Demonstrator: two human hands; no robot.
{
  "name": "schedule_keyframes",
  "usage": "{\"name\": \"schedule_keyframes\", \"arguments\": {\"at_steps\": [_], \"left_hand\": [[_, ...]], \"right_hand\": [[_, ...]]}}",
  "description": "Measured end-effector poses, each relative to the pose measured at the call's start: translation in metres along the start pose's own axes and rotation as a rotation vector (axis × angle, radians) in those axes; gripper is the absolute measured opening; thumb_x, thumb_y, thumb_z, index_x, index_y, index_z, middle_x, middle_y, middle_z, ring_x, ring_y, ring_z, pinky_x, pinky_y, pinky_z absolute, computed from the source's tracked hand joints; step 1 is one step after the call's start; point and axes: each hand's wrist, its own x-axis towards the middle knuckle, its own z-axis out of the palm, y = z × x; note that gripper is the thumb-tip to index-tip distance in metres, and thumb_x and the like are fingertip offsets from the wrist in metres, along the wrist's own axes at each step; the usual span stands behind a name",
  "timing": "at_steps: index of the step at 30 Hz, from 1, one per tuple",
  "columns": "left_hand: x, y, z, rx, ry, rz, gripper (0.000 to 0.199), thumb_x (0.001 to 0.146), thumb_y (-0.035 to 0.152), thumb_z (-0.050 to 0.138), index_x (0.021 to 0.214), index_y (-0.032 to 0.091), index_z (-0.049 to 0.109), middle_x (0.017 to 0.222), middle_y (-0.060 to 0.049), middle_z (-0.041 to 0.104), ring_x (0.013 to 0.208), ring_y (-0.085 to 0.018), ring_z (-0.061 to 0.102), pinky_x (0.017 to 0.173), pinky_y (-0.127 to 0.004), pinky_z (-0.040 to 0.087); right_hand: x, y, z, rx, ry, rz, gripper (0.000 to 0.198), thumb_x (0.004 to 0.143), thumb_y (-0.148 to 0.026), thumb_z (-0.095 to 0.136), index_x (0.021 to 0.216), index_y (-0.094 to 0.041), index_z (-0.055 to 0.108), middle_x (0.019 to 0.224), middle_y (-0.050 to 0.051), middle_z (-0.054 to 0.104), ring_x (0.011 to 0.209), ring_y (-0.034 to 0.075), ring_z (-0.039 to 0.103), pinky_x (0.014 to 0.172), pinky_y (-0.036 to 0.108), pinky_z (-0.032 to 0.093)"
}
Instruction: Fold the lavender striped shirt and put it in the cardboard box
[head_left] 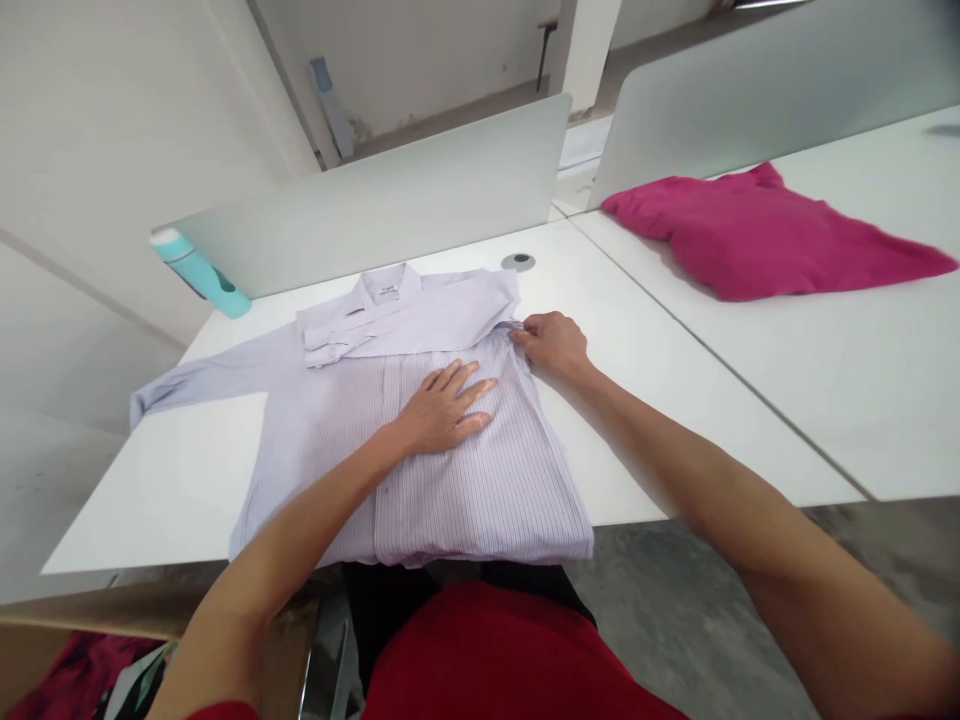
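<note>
A pale striped dress shirt point(330, 420) lies front up on the white table, its collar toward the far side and its lower edge at the near table edge. One sleeve is folded across the chest below the collar; the other stretches out to the left. My left hand point(446, 408) rests flat on the shirt front with its fingers spread. At the shirt's right side, near the armpit, my right hand point(551, 342) pinches the cloth between thumb and fingers.
A folded magenta garment point(772, 235) lies on the adjoining table at the right. A turquoise bottle point(201, 273) stands at the far left corner. Low frosted partitions point(405, 200) line the back edge. At lower left, a cardboard box point(281, 650) holds colourful cloth.
</note>
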Motion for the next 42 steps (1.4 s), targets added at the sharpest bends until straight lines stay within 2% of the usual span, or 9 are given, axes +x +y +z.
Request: {"name": "schedule_keyframes", "arguments": {"at_steps": [6, 13, 17, 23, 29, 33, 37, 39, 42], "left_hand": [[0.012, 0.017, 0.002, -0.058, 0.058, -0.005, 0.069, 0.107, 0.056, 0.04, 0.161, 0.014, 0.036, 0.171, -0.02, 0.031, 0.16, -0.034, 0.027, 0.127, -0.052, 0.028], [0.025, 0.023, 0.014, -0.124, 0.075, -0.008, 0.073, 0.106, 0.056, 0.039, 0.164, 0.014, 0.026, 0.172, -0.02, 0.028, 0.161, -0.03, 0.024, 0.128, -0.052, 0.024], [0.027, 0.021, 0.012, -0.125, 0.079, 0.006, 0.074, 0.106, 0.054, 0.04, 0.166, 0.014, 0.022, 0.173, -0.02, 0.025, 0.162, -0.029, 0.023, 0.128, -0.05, 0.025], [0.027, 0.023, 0.009, -0.058, 0.01, 0.029, 0.064, 0.108, 0.053, 0.037, 0.164, 0.022, 0.034, 0.173, -0.013, 0.029, 0.162, -0.034, 0.021, 0.127, -0.053, 0.025], [0.028, 0.022, 0.008, -0.098, 0.045, 0.025, 0.072, 0.106, 0.054, 0.038, 0.169, 0.024, 0.018, 0.174, -0.011, 0.026, 0.162, -0.032, 0.019, 0.127, -0.052, 0.026], [0.027, 0.022, 0.006, -0.138, -0.016, 0.025, 0.072, 0.106, 0.056, 0.039, 0.168, 0.025, 0.021, 0.172, -0.007, 0.032, 0.163, -0.032, 0.019, 0.129, -0.053, 0.024], [0.012, 0.005, -0.002, -0.177, 0.094, -0.055, 0.07, 0.107, 0.052, 0.038, 0.165, 0.016, 0.026, 0.171, -0.011, 0.035, 0.162, -0.028, 0.024, 0.13, -0.046, 0.026], [0.0, -0.014, -0.008, -0.169, 0.181, -0.148, 0.067, 0.107, 0.049, 0.038, 0.164, 0.015, 0.028, 0.171, -0.012, 0.034, 0.162, -0.026, 0.024, 0.131, -0.045, 0.025], [-0.021, -0.05, -0.018, -0.138, 0.24, -0.324, 0.066, 0.106, 0.047, 0.038, 0.164, 0.017, 0.029, 0.172, -0.014, 0.031, 0.162, -0.027, 0.022, 0.131, -0.049, 0.023]], "right_hand": [[-0.005, 0.004, -0.009, 0.132, -0.035, 0.006, 0.022, 0.093, -0.032, 0.063, 0.096, -0.016, 0.078, 0.093, 0.008, 0.074, 0.089, 0.021, 0.064, 0.072, 0.029, 0.04], [-0.032, 0.009, -0.017, 0.231, -0.138, 0.028, 0.022, 0.083, -0.032, 0.067, 0.071, -0.014, 0.072, 0.072, 0.004, 0.069, 0.073, 0.017, 0.061, 0.067, 0.027, 0.041], [-0.041, 0.009, -0.018, 0.25, -0.166, 0.016, 0.018, 0.08, -0.028, 0.065, 0.07, -0.015, 0.069, 0.067, 0.003, 0.066, 0.067, 0.016, 0.058, 0.063, 0.027, 0.04], [-0.043, 0.004, -0.021, 0.154, -0.182, 0.033, 0.014, 0.081, -0.019, 0.06, 0.069, -0.017, 0.067, 0.064, 0.002, 0.067, 0.069, 0.016, 0.06, 0.067, 0.028, 0.042], [-0.039, 0.009, -0.015, 0.04, -0.171, -0.003, 0.013, 0.084, -0.022, 0.062, 0.072, -0.018, 0.067, 0.069, 0.003, 0.068, 0.074, 0.019, 0.062, 0.067, 0.029, 0.042], [-0.039, 0.011, -0.01, -0.057, -0.141, -0.022, 0.012, 0.083, -0.028, 0.064, 0.075, -0.02, 0.068, 0.077, 0.006, 0.071, 0.077, 0.022, 0.064, 0.066, 0.031, 0.041], [-0.041, 0.009, -0.011, -0.121, -0.144, 0.001, 0.01, 0.081, -0.03, 0.064, 0.079, -0.022, 0.069, 0.087, 0.008, 0.073, 0.082, 0.025, 0.064, 0.067, 0.033, 0.04], [-0.041, 0.008, -0.011, -0.133, -0.158, 0.022, 0.013, 0.082, -0.032, 0.062, 0.082, -0.023, 0.07, 0.088, 0.008, 0.073, 0.082, 0.025, 0.064, 0.067, 0.033, 0.041], [-0.04, 0.009, -0.011, -0.152, -0.191, 0.041, 0.019, 0.083, -0.038, 0.059, 0.086, -0.024, 0.07, 0.091, 0.006, 0.073, 0.084, 0.026, 0.063, 0.069, 0.034, 0.042]]}}
